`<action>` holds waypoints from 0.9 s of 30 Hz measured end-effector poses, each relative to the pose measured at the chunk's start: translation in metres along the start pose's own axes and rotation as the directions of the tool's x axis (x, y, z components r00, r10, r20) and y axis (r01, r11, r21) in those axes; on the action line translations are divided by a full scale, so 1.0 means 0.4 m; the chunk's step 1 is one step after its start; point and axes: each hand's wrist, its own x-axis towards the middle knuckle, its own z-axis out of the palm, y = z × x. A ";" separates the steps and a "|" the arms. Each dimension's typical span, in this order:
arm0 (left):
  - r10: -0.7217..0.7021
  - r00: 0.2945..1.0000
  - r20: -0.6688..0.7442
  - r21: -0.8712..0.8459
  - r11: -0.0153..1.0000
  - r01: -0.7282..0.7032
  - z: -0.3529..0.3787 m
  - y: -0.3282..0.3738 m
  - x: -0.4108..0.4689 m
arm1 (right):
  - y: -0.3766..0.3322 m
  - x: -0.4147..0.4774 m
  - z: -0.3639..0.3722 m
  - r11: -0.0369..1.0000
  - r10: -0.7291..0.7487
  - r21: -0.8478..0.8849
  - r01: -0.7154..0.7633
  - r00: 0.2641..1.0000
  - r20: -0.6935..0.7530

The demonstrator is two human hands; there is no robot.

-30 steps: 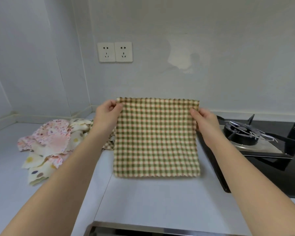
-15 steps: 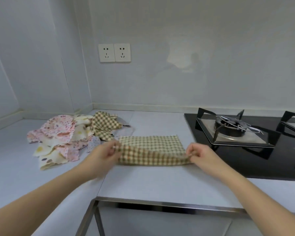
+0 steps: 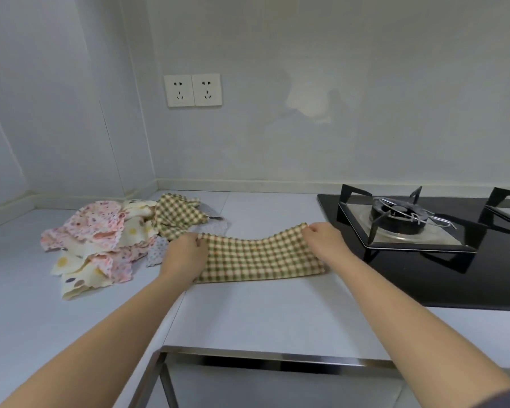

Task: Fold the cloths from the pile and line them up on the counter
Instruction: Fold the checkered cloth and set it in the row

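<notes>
The left hand [image 3: 186, 251] and the right hand [image 3: 326, 241] each close their grip on a far corner of the checked cloth [image 3: 259, 257], fingers pinched tight on the doubled edge. That edge sags a little between them at the centre of the frame, which suggests the corners are held up so the top layer can be laid squarely over the one beneath. The cloth lies as a wide band on the white counter [image 3: 262, 313], its near edge flat, so by my reading the first fold is being set and at least one more is needed. Just left of it, touching the left hand's side, sits the pile [image 3: 100, 245] of flowered and dotted cloths with another checked one on top. At right, the black hob [image 3: 424, 278] lies close beside the cloth's end, leaving limited room there for a row.
</notes>
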 end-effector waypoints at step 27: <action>0.497 0.833 -0.243 0.469 0.812 -0.348 0.078 -0.009 0.089 | 0.000 0.018 0.096 0.695 -0.377 -0.688 0.210 0.921 -0.101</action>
